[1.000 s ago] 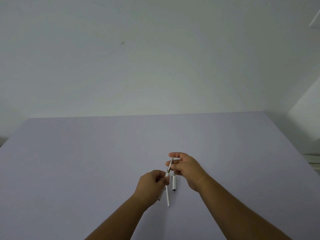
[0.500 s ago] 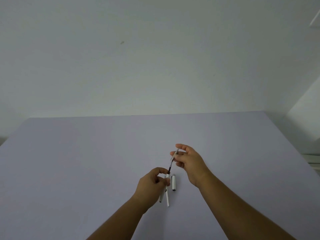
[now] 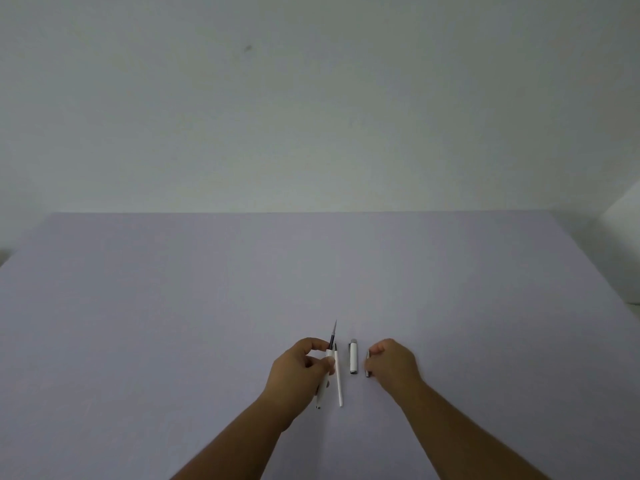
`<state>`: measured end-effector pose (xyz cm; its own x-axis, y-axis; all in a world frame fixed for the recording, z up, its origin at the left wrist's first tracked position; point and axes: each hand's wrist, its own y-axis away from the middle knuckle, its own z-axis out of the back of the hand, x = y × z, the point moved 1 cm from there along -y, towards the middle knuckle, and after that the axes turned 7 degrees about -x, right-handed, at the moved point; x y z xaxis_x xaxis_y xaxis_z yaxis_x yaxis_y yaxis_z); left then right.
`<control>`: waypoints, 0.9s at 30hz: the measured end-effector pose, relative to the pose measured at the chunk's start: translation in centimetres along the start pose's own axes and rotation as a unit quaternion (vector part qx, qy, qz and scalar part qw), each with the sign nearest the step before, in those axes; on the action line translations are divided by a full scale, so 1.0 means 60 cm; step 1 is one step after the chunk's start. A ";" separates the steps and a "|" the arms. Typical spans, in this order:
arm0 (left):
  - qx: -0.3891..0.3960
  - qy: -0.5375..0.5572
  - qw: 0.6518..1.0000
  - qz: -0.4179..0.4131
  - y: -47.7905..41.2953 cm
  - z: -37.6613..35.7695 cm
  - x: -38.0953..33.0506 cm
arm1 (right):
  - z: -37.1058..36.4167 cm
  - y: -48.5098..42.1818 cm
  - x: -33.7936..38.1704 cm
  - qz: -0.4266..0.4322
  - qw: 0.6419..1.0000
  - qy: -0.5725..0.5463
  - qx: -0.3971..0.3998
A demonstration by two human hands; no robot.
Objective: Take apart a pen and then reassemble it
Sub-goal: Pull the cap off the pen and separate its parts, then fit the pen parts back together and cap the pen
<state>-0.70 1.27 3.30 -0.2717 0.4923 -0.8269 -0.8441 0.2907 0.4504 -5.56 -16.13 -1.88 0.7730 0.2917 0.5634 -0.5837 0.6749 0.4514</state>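
The table (image 3: 207, 306) under both hands is a matt, pale lilac surface — even and without shine; cloth or board, it is hard to say. The barrel (image 3: 323, 382) in the left hand (image 3: 299, 370) looks like smooth white plastic, with a dark refill (image 3: 333, 336) ending in a thin metallic tip. Just right of that hand lies a plain white plastic tube (image 3: 339, 382). The cap (image 3: 353, 356) is white plastic with a greyish end — and the small piece (image 3: 367, 365) at the right hand (image 3: 393, 365) looks like dull metal.
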 end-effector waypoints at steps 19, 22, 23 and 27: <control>0.006 -0.020 1.000 -0.016 -0.004 -0.014 -0.019 | 0.035 0.026 0.054 0.040 0.963 -0.231 0.132; 0.017 -0.030 0.999 -0.024 -0.002 -0.020 -0.024 | 0.040 0.030 0.071 0.082 0.959 -0.241 0.126; 0.018 -0.033 0.999 -0.025 -0.002 -0.020 -0.023 | 0.045 0.026 0.075 0.071 0.952 -0.284 0.091; 0.009 -0.030 0.999 -0.015 -0.002 -0.013 -0.012 | 0.076 -0.012 0.062 0.019 0.947 -0.315 -0.050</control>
<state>-0.78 0.24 3.61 -0.2170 0.5309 -0.8192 -0.8430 0.3212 0.4314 -3.42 -18.66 3.05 0.4308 -0.1247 0.8938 -0.5579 0.7416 0.3724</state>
